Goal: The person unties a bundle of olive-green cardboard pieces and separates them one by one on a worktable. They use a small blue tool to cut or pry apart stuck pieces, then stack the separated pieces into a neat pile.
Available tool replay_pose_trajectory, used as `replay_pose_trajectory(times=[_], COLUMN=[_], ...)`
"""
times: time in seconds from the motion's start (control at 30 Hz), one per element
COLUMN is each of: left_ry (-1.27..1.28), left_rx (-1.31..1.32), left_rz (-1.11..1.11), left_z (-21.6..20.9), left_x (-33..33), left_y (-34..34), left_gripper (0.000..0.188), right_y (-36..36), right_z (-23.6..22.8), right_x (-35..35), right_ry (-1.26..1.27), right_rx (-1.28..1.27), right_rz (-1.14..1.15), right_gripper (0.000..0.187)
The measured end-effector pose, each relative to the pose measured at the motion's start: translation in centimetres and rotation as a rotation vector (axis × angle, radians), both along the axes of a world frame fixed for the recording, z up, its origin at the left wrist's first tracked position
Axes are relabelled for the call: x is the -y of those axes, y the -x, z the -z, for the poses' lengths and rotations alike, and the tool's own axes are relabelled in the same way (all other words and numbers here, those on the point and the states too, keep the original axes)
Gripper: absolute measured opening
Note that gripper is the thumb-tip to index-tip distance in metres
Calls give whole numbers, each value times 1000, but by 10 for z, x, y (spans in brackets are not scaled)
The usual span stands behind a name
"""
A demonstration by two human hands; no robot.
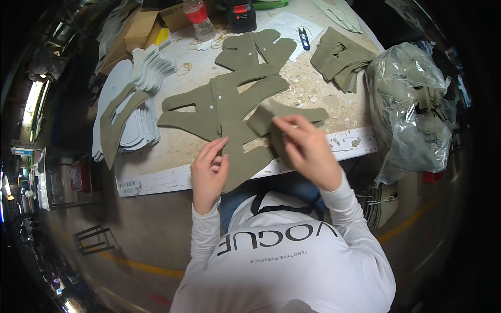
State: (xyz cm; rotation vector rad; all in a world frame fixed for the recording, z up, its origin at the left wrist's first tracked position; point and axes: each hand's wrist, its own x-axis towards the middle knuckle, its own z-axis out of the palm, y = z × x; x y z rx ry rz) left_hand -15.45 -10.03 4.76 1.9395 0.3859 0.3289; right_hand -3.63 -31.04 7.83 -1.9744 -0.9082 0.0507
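Observation:
Flat olive cut-out pieces of sheet material lie spread over the worktable. My right hand [310,151] pinches the edge of an olive piece [297,113] between thumb and fingers, lifted and partly blurred. Below it an olive piece [245,161] lies at the table's front edge, partly overhanging. My left hand [209,169] rests at that piece's left edge, fingers loosely bent and thumb apart. Just beyond, more olive pieces [235,96] overlap, some with small white labels. A further labelled pair [271,49] lies behind them.
At left stands a stack of pale grey pieces [138,128] with an olive piece [115,125] on top. An olive stack [342,57] and a clear plastic bag [409,104] of pieces sit at right. Blue thread snips [304,38], a bottle [200,21] and a cardboard box [143,28] are farther back.

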Motion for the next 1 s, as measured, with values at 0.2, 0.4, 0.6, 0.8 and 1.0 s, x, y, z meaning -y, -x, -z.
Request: replay_pose_trajectory(times=[0.2, 0.4, 0.6, 0.8, 1.0], left_ry=[19, 56, 18, 46, 61], left_rx=[-20, 5, -14, -8, 12], left_rz=[-39, -62, -34, -51, -46], left_z=[2, 3, -1, -6, -7], left_x=[6, 4, 5, 10, 13], left_y=[5, 9, 13, 14, 14], left_gripper=[39, 37, 36, 38, 37], right_y=[45, 18, -32, -35, 8], right_z=[17, 0, -55, -66, 1], right_x=[-52, -36, 42, 55, -30], right_ry=[57, -14, 49, 66, 224], right_rx=[-68, -8, 132, 383, 225], right_rz=[-80, -35, 452, 623, 93], right_gripper=[48, 45, 43, 51, 58])
